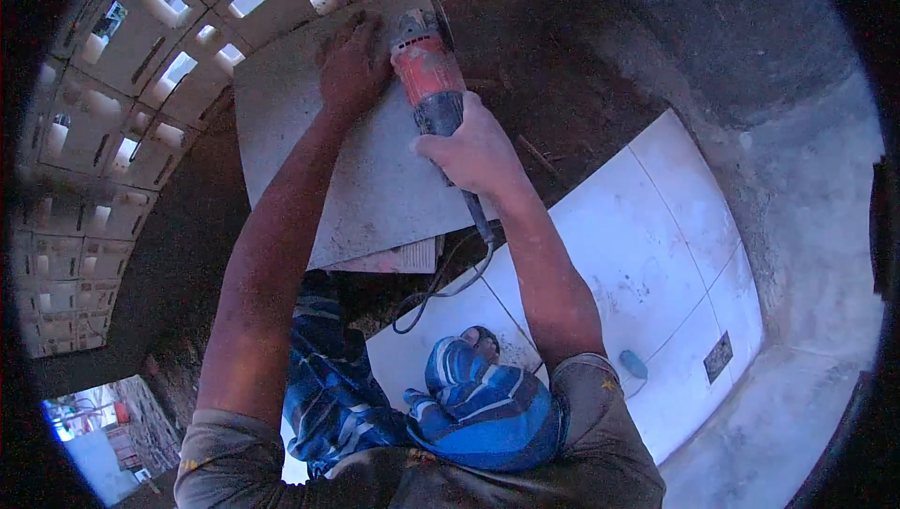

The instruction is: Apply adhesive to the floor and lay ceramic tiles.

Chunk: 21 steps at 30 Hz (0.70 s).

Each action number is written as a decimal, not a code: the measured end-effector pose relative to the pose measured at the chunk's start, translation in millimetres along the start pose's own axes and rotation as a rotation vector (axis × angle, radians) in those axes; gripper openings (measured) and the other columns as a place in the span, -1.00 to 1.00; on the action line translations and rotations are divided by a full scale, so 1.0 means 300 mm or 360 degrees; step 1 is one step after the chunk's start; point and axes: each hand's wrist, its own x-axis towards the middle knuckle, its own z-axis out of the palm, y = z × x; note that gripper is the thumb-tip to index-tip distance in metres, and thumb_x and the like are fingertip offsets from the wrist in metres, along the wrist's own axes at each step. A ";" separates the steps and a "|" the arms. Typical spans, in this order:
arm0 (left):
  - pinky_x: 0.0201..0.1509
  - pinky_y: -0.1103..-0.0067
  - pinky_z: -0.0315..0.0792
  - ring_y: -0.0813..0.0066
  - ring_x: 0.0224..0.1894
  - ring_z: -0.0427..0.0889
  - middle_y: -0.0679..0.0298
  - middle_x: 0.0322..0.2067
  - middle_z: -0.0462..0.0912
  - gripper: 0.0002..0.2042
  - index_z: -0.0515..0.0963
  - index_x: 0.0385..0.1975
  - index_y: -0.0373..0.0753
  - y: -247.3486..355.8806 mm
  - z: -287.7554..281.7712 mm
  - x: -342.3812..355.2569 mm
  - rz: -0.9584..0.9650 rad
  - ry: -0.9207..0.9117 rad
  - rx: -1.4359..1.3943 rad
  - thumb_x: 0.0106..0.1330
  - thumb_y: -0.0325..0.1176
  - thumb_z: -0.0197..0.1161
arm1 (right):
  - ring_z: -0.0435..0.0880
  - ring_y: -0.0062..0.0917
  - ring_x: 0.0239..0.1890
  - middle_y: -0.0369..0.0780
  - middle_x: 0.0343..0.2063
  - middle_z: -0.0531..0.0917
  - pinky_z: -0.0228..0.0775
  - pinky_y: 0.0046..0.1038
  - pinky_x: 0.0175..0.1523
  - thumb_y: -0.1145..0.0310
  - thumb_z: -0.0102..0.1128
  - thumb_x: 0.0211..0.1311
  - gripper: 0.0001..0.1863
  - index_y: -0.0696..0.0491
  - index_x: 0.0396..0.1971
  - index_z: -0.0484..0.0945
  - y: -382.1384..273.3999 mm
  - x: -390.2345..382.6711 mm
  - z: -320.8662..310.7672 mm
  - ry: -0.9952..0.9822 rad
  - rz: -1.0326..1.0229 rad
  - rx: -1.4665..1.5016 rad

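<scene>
Grinder [428,73] juts beyond the right grip [475,148] wrapped round it; left grip [352,73] spread on slab [384,172].

- Angle grinder [428,73], upper centre: dusty, scuffed plastic body, dull metal head
- Large tile [375,181], upper centre: matt, dusty
- White floor tiles [637,223], right: smooth, ceramic-looking
- Blue garment [492,415], lower centre: creased cloth

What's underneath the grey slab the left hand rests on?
A pinkish, partly ridged piece sticks out past the near edge of the slab. Whatever else lies beneath is covered.
</scene>
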 end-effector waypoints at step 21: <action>0.40 0.07 0.05 0.04 0.27 0.38 0.08 0.21 0.45 -0.41 0.47 0.18 -0.09 -0.027 0.046 0.007 -0.0040 0.0081 -0.0041 0.30 0.19 0.10 | 0.61 -0.19 -0.07 0.01 -0.15 0.58 0.39 -0.26 0.08 0.14 0.41 -0.17 -0.25 0.20 0.05 0.36 0.006 -0.112 -0.028 -0.0081 0.0168 -0.0031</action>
